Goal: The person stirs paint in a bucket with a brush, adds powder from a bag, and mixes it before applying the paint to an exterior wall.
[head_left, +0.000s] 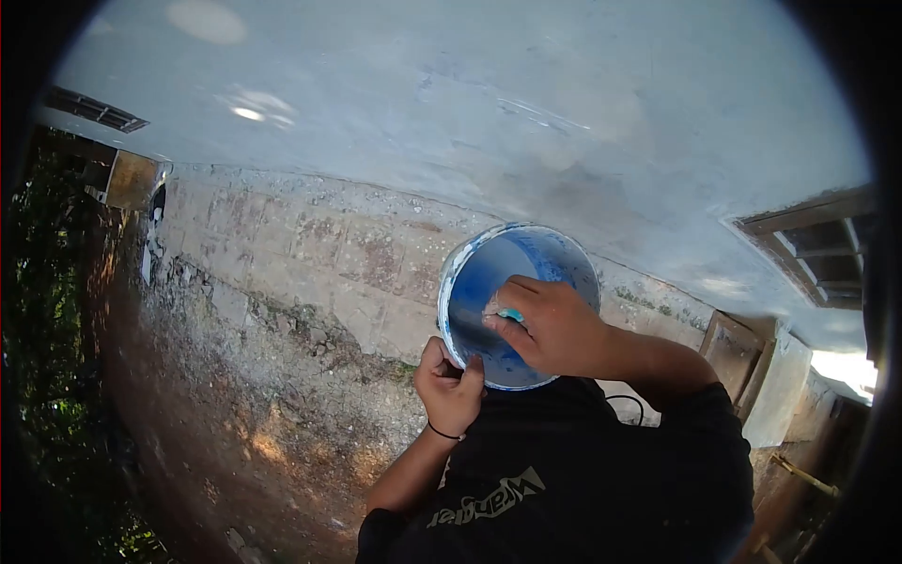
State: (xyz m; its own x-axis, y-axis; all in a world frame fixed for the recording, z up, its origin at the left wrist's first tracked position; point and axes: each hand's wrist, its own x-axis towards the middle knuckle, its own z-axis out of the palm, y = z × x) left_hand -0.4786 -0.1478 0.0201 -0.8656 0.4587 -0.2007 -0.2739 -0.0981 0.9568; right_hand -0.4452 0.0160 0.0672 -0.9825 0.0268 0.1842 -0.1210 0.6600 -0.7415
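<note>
A round bucket (521, 235) with a paint-smeared rim and blue and grey inside is held up in front of my dark shirt. My left hand (453, 385) grips its lower left rim, with the thumb over the edge. Above the bucket's opening, my right hand (545, 324) is closed round a small turquoise object (510, 314). The rest of that object is hidden by my fingers, and I cannot tell what it is.
A pale blue-grey wall (395, 103) fills the upper view, with a barred window (817, 244) at right. Below it runs a worn paved ledge (319, 249), then rough ground (272, 395). A wooden frame (733, 352) stands at right.
</note>
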